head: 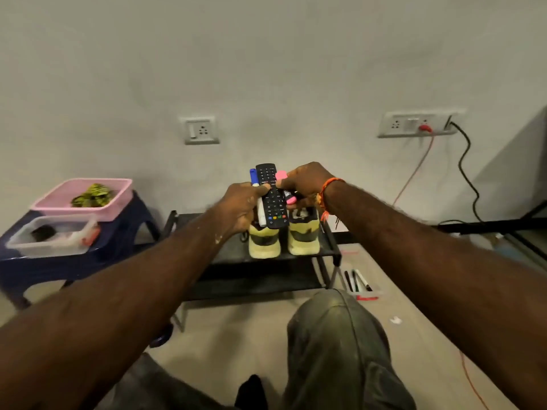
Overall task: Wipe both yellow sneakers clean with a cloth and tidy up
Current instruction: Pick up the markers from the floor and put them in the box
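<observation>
Two yellow sneakers (pixel 264 242) (pixel 304 236) stand side by side, heels toward me, on the top shelf of a black shoe rack (pixel 325 247). Above them my left hand (pixel 244 207) grips a black remote control (pixel 273 199) and a blue-capped white marker (pixel 257 196) together. My right hand (pixel 307 184) holds a pink highlighter (pixel 285 184) against the remote's right side. A yellow-and-black striped cloth (pixel 93 195) lies in a pink tray (pixel 118 207) at the left.
A blue plastic stool (pixel 59 261) at the left carries the pink tray and a clear container (pixel 51 236). Several pens (pixel 358 281) lie in a small tray on the floor right of the rack. Wall sockets and cables hang at the right. My knee (pixel 334 327) is below.
</observation>
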